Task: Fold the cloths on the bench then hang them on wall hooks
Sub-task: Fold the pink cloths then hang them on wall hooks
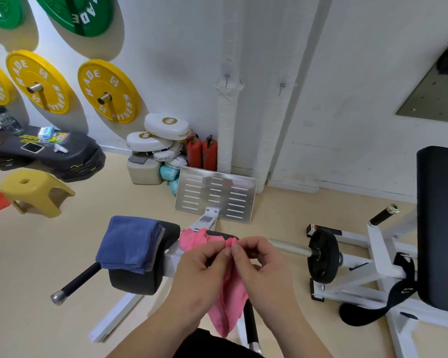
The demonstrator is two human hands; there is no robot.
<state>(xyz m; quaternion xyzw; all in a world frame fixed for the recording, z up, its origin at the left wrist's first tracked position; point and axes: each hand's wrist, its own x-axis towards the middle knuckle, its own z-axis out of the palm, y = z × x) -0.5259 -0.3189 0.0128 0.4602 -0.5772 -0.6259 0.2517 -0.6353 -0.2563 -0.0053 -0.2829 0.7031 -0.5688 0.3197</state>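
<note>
At the bottom edge, black clothing (212, 344) shows between the left forearm (166, 319) and right forearm (290, 319), both bare. The left grip (202, 264) and right grip (259, 259) have short, plain fingernails.

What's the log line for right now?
step: folding pink cloth | left hand: pinches top edge | right hand: pinches top edge | blue cloth: folded on bench pad | wall hooks: bare

A single head-worn wide-angle view looks forward and down, close over the bench (140, 277), facing the wall (347, 99).
</note>
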